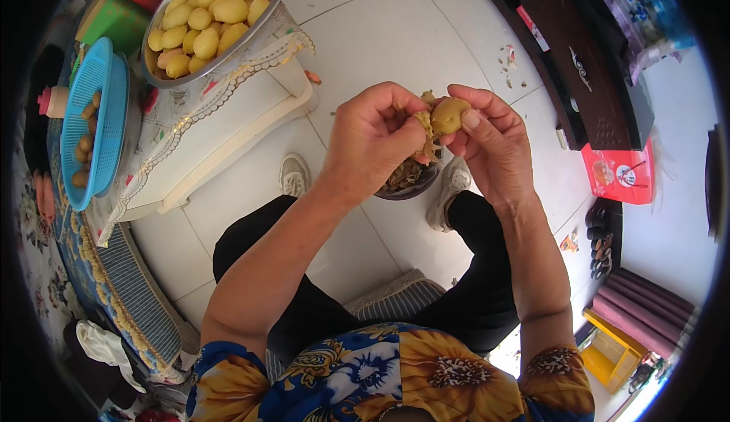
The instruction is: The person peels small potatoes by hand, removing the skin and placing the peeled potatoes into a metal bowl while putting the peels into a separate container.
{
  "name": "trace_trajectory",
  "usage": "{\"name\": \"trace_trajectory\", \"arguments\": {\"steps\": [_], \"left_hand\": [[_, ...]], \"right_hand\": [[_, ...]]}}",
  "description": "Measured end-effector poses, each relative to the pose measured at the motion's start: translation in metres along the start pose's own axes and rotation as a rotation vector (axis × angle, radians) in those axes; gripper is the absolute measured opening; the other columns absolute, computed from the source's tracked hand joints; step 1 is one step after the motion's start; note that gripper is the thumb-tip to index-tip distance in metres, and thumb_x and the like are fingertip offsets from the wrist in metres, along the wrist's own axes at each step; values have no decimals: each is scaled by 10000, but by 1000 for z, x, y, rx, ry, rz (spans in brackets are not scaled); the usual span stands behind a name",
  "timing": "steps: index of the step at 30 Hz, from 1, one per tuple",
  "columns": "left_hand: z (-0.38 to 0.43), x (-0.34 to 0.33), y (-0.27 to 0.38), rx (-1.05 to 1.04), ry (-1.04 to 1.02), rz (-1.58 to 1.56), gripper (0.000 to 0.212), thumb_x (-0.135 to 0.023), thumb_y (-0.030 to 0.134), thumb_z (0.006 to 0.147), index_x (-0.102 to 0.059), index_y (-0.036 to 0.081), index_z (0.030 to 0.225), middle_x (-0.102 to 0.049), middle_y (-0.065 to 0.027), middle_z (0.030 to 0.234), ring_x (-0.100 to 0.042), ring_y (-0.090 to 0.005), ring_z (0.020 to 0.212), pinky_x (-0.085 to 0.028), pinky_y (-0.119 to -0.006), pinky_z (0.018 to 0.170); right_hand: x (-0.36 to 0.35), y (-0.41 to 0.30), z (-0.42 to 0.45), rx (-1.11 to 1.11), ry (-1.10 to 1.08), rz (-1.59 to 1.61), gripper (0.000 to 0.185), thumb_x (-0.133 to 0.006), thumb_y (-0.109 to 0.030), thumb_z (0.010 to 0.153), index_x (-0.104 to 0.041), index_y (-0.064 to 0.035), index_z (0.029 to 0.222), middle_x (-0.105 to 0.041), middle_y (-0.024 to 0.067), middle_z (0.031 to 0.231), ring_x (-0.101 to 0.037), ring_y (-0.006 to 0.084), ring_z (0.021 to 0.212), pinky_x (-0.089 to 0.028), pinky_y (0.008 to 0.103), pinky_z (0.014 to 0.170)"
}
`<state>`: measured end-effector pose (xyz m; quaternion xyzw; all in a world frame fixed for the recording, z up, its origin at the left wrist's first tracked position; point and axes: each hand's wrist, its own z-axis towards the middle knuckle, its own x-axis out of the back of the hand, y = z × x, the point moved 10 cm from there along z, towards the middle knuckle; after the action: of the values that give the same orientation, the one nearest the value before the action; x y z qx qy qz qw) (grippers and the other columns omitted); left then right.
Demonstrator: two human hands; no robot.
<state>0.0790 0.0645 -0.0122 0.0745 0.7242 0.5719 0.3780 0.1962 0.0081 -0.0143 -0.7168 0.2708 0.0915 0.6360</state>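
My right hand (490, 131) grips a partly peeled potato (449, 116) between thumb and fingers. Loose peel (425, 128) hangs at the potato's left side, pinched by the thumb and fingers of my left hand (382, 131). Below both hands, a dark bowl or bin (406, 195) on the floor holds a heap of peelings (404, 175), partly hidden by my left hand. Peeled yellow potatoes (206, 43) fill a large steel basin (171, 84) at the upper left. Several unpeeled brown potatoes (85, 142) lie in a blue plastic basket (104, 131) at the far left.
The basin and basket stand on a table with a lace-edged cloth (251, 64), left of my knees. A green box (117, 20) sits behind them. At the right are a dark wooden cabinet (593, 63) and a red bag (621, 174). Scraps dot the tiled floor (365, 40).
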Motion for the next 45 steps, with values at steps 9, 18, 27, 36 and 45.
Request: {"name": "trace_trajectory", "arguments": {"steps": [9, 18, 27, 36, 45], "left_hand": [[-1, 0, 4, 13, -3, -32, 80, -522, -44, 856, -529, -61, 934, -590, -82, 828, -591, -109, 669, -530, -249, 612], [-1, -9, -1, -20, -63, 83, 105, -504, -4, 902, -517, -53, 993, -590, -72, 857, -562, -70, 690, -494, -217, 606], [0, -4, -5, -46, -30, 137, 144, -523, -1, 894, -505, -62, 1023, -597, -87, 872, -581, -88, 705, -506, -223, 628], [1, -3, -1, -84, -22, 89, 119, -527, -22, 873, -469, -30, 976, -581, -85, 875, -587, -92, 735, -520, -236, 643], [2, 0, 1, -74, -7, 120, 99, -535, -25, 852, -475, -15, 929, -594, -73, 827, -573, -73, 671, -511, -213, 571]], "right_hand": [[-8, 8, 0, -66, 16, 349, 330, -511, -158, 960, -504, 41, 1224, -642, 159, 941, -603, 136, 724, -499, 222, 647], [-1, 0, 0, 38, 14, 188, 310, -513, -125, 959, -532, 37, 1223, -647, 112, 953, -600, 121, 735, -488, 221, 637], [1, -11, -3, 111, 95, -114, 239, -571, -60, 919, -596, 22, 1142, -653, 80, 934, -598, 91, 722, -472, 202, 624], [1, -14, -4, 142, 97, -336, 246, -617, -30, 886, -622, 20, 1127, -677, 64, 911, -604, 66, 720, -465, 186, 621], [1, -8, -5, 112, 102, -307, 249, -649, -20, 863, -644, 7, 1110, -684, 68, 921, -611, 65, 715, -468, 183, 611]]}}
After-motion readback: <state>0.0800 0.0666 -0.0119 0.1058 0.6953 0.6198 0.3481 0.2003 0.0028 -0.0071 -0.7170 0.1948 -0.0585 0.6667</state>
